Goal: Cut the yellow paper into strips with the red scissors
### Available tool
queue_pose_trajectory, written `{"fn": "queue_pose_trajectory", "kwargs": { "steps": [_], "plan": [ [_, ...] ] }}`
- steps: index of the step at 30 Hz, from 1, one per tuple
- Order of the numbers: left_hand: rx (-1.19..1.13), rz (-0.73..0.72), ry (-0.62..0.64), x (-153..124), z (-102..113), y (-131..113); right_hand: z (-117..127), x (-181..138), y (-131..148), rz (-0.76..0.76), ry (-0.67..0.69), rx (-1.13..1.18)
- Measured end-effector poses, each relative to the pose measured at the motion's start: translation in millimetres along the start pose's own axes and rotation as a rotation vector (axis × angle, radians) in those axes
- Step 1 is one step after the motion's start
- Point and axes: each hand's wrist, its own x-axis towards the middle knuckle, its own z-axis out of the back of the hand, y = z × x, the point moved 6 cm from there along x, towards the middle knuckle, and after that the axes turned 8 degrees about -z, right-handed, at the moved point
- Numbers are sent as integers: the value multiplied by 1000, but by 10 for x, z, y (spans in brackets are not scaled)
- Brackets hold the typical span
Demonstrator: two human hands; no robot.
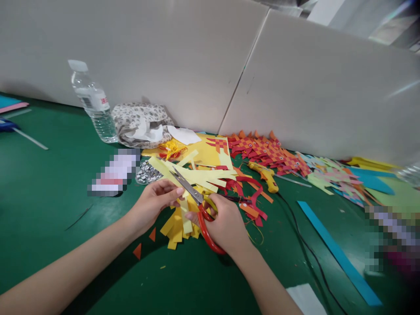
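Clasping the scissors (197, 195) in the right grip (226, 218), closed around the red handles, out over the middle of the green worktop (183, 284)! Slanting the blades up and leftward, across pale yellow strips (210, 175) and right beside the left grip (152, 201). Bending thumb and fingers close together on that left side; hard to tell whether pinching a strip or merely touching one. Look below the blades: a fanned bundle of deeper yellow strips (173, 229), and nearer still, two little orange triangles (138, 251) lying apart from each other.

Over to the left, spotting silvery gems (147, 172) just beyond the left wrist, next to a blurred-out object (116, 173), and farther back a clear bottle (95, 107) beside a patterned pouch (141, 116). In front of the pouch, catching sight of yellow thread (172, 148) in a loose tangle.

Across to the right now: a heap of red-and-orange checked paper (262, 151) near the pale wall panel (131, 52), then a yellow glue gun (266, 175) trailing a black cord (305, 245) toward the near edge. Farther right, noting a long blue strip (337, 251) lying flat and aslant, well apart from the scissors.
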Motion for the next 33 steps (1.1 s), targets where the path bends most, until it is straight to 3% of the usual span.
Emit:
{"fn": "queue_pose_trajectory", "kwargs": {
  "steps": [6,33],
  "plan": [
    [7,12,35,-1,-30,-3,31,34,-48,-65,-6,37],
    [20,21,11,15,-4,30,14,-2,24,19,-1,-33]
  ]
}}
